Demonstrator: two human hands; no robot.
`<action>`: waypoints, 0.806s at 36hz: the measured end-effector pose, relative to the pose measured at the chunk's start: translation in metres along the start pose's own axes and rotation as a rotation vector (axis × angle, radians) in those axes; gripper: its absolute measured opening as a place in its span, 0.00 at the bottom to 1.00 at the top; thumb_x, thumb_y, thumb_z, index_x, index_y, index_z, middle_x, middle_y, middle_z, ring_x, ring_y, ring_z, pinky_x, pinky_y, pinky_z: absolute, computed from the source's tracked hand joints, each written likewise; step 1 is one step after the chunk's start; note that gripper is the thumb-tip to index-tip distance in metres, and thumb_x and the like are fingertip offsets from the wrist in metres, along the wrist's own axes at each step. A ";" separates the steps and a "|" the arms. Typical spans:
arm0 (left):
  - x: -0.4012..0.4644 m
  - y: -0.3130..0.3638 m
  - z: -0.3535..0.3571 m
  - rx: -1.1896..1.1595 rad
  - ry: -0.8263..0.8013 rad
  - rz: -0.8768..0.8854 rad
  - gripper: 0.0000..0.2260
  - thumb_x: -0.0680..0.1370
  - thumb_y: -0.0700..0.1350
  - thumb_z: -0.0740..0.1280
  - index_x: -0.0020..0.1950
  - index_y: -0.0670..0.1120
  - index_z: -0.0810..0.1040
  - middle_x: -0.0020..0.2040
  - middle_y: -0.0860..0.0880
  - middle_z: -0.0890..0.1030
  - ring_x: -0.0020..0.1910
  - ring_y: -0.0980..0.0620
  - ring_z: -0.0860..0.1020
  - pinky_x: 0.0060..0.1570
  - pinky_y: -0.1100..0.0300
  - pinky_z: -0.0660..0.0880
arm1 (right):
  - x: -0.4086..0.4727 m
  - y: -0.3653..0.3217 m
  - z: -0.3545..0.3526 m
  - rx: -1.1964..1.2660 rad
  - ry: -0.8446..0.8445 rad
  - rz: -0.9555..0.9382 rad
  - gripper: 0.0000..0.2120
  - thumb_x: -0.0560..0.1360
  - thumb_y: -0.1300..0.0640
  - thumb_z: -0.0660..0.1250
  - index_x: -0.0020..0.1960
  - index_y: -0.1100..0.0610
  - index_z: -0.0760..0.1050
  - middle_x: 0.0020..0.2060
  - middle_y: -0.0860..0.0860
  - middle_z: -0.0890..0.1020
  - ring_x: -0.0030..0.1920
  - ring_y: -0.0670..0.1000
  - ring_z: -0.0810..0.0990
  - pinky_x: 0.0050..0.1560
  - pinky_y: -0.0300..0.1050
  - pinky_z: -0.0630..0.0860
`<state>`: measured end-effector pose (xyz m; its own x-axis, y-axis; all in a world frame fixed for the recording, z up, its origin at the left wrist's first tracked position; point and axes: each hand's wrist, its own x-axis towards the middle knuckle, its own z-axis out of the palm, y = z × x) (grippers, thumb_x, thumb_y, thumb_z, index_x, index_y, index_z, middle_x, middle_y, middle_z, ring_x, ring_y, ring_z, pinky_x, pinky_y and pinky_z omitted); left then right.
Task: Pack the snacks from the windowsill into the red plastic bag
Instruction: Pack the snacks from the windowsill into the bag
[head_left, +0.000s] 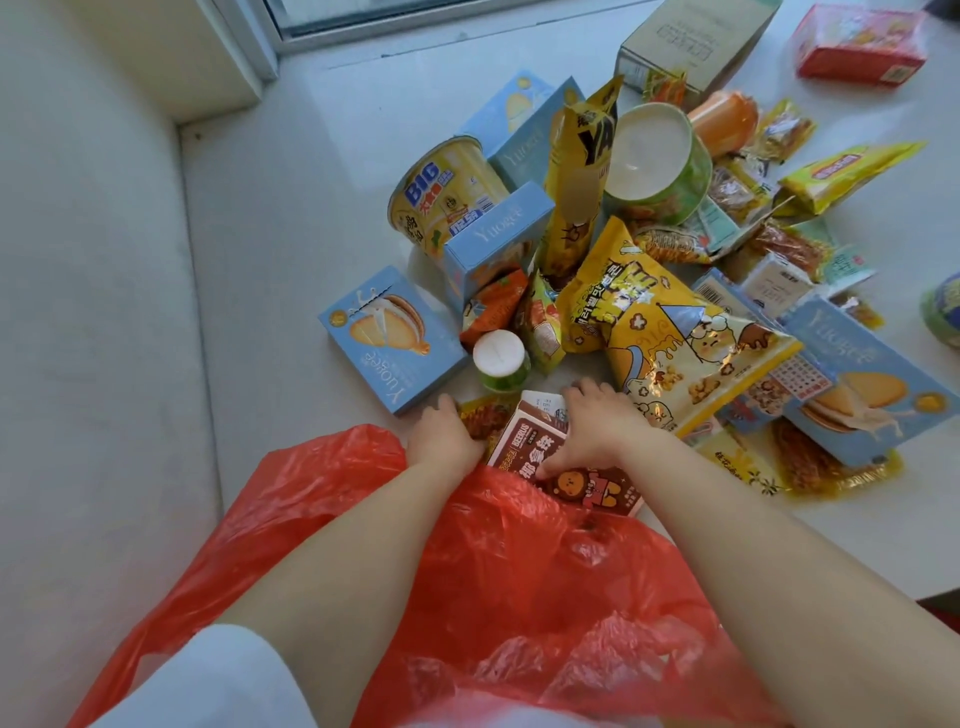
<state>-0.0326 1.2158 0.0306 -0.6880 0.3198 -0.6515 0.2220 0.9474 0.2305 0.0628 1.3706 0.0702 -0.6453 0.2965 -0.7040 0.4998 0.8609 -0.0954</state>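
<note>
White windowsill (291, 218), snack heap. Brown carton (524, 441) between hands, long axis toward red bag (519, 571). Right hand (597, 421) clasps it; left hand (441, 431) beside, grip unclear.

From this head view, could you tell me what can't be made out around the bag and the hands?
- Inside of the red plastic bag: hidden by its own folds and both forearms.
- Lower part of the brown carton: covered by the bag's rim and the right hand.
- Left hand fingers: curled out of sight.
- Green tub: cut off by the right edge.
</note>
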 end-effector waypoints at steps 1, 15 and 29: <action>0.000 0.000 -0.001 -0.032 0.001 0.010 0.32 0.71 0.55 0.71 0.69 0.45 0.63 0.62 0.42 0.74 0.61 0.43 0.74 0.56 0.52 0.72 | -0.001 0.000 0.001 0.023 0.000 -0.002 0.56 0.56 0.28 0.71 0.73 0.57 0.57 0.69 0.55 0.64 0.68 0.57 0.64 0.67 0.53 0.63; 0.000 0.008 -0.012 -0.064 -0.131 0.042 0.14 0.78 0.51 0.65 0.56 0.41 0.77 0.54 0.41 0.80 0.53 0.43 0.78 0.47 0.56 0.73 | -0.031 0.003 0.028 0.141 0.209 -0.092 0.44 0.64 0.35 0.72 0.72 0.54 0.62 0.73 0.50 0.59 0.72 0.52 0.57 0.70 0.50 0.60; -0.019 0.029 -0.019 -0.036 0.147 0.478 0.08 0.76 0.48 0.66 0.53 0.48 0.76 0.56 0.48 0.74 0.53 0.43 0.75 0.44 0.54 0.69 | -0.047 0.028 0.033 0.115 0.172 -0.066 0.42 0.62 0.36 0.73 0.68 0.55 0.64 0.72 0.52 0.58 0.71 0.54 0.59 0.70 0.52 0.64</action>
<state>-0.0260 1.2368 0.0632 -0.6059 0.7103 -0.3584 0.5144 0.6934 0.5046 0.1259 1.3676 0.0775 -0.7630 0.3161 -0.5639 0.5094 0.8310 -0.2235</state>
